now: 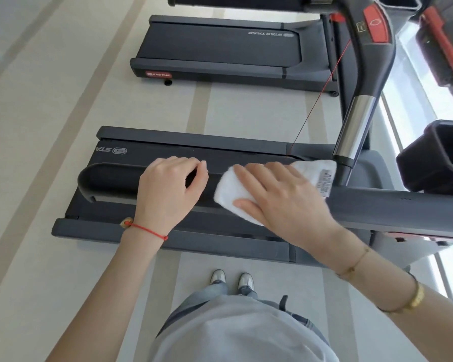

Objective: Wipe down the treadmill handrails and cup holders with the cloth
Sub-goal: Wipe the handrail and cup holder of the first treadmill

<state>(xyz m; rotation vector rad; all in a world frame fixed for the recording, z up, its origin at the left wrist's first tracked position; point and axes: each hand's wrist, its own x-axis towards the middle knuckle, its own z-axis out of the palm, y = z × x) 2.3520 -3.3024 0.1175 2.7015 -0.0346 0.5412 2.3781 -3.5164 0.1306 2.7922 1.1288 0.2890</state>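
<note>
Here the person is standing beside the treadmill, leaning over the near handrail (377, 207), a broad dark bar running across the view at waist height. The right hand (280, 197) is lying flat on the white cloth (230, 189), fingers straight and spread, pressing it down onto the top of the rail; nothing is being pinched, the palm alone is pinning the fabric. The left hand (168, 186) is resting just beside it on the same rail, its fingers curling over the far edge and gripping the bar, seemingly to steady the body.

The cloth is looking soft, thick and light, a small towel folded over, with a printed label (324, 182) showing at its right end. It is likely to bunch or slide under uneven pressure, so a flat palm over its middle seems the sensible hold, with the fingertips trapping the leading edge. The rail itself is appearing rigid and smooth, probably offering little resistance.

A deep black cup holder (434, 158) is sitting at the right, well apart from the cloth and apparently not yet reached. For that, the cloth would probably need gathering around the fingers to get into the corners.
</note>
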